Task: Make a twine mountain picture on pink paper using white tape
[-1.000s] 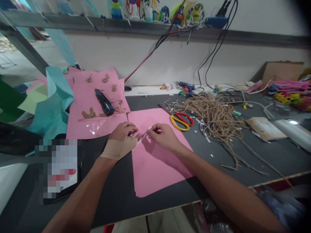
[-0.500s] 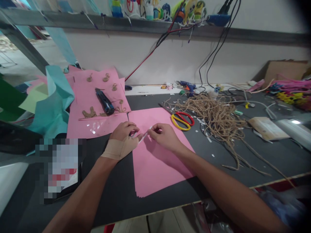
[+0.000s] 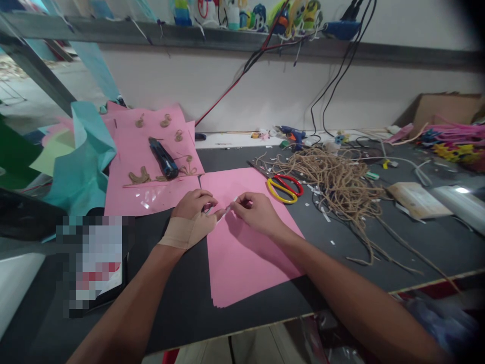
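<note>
White strip (image 3: 229, 208), thin and short, is pinched between both my hands just above the pink sheet (image 3: 242, 255), near the middle of my view. My left hand (image 3: 195, 210), a tan wrap (image 3: 177, 233) around its wrist, has thumb and forefinger closed narrowly on the strip's lower end. My right hand (image 3: 258, 212) pinches the upper end the same way, its other fingers curled. At two o'clock from the hands, red-and-yellow scissors (image 3: 284, 188) lie at the sheet's right edge, with a tangle of jute twine (image 3: 335, 182) beyond them. At ten o'clock a dark utility knife (image 3: 162, 159) rests on another pink sheet (image 3: 147, 194).
</note>
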Demonstrator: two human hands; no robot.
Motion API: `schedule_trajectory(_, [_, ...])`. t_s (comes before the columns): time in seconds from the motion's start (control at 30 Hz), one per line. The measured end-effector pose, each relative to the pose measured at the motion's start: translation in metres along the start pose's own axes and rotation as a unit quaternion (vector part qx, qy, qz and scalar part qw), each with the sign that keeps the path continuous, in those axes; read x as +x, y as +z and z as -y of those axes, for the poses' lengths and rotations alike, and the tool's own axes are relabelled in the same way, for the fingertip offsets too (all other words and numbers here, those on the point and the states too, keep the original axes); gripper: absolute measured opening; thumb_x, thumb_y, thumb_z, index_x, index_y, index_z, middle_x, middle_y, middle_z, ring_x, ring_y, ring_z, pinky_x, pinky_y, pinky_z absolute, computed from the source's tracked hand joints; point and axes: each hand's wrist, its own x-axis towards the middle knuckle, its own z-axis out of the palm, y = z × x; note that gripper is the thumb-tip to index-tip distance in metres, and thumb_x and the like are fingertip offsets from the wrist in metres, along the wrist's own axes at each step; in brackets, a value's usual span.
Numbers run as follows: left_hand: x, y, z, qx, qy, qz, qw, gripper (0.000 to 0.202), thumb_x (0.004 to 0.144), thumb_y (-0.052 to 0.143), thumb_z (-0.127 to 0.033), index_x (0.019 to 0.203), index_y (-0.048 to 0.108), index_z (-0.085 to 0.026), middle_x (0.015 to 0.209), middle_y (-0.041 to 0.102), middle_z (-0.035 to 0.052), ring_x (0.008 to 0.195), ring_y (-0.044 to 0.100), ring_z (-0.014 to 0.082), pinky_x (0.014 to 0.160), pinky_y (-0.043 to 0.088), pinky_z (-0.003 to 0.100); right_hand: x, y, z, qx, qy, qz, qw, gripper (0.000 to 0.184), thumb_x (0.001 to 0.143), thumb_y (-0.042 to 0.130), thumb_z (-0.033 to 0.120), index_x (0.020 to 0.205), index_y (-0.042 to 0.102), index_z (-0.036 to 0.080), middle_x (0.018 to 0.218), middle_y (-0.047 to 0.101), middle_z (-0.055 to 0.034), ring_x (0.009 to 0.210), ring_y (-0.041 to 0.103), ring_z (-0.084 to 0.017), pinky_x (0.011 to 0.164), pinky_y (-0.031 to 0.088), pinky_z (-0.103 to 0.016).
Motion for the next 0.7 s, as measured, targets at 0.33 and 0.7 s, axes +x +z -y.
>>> schedule_trajectory(0.33, [0.0008,0.0001,0.0000,-0.009,-0.006,0.008,1.000,0.016,0.073,0.080,-0.030,0.081,0.072,-0.019,0.097,0.070,0.0068,0.090,0.064,0.0227,0.081,0.054,0.037,0.0002,-0.0001,-0.0021,-0.008,-0.006,0.002,1.000,0.016,0.082,0.062,0.030,0.073,0.066,0.017,0.067,0.068,-0.0011,0.057,0.056,-0.011,0.059,0.041,-0.025])
schedule_trajectory(0.7, [0.0000,-0.0026,-0.0028,-0.008,-0.022,0.023,0.999,0.016,0.070,0.081,-0.026,0.083,0.072,-0.021,0.100,0.069,0.0063,0.097,0.063,0.0249,0.086,0.053,0.038,-0.0024,0.0037,-0.0043,-0.066,-0.067,-0.033,0.995,0.004,0.080,0.065,0.021,0.079,0.066,0.017,0.073,0.070,-0.0010,0.062,0.058,-0.011,0.060,0.042,-0.024])
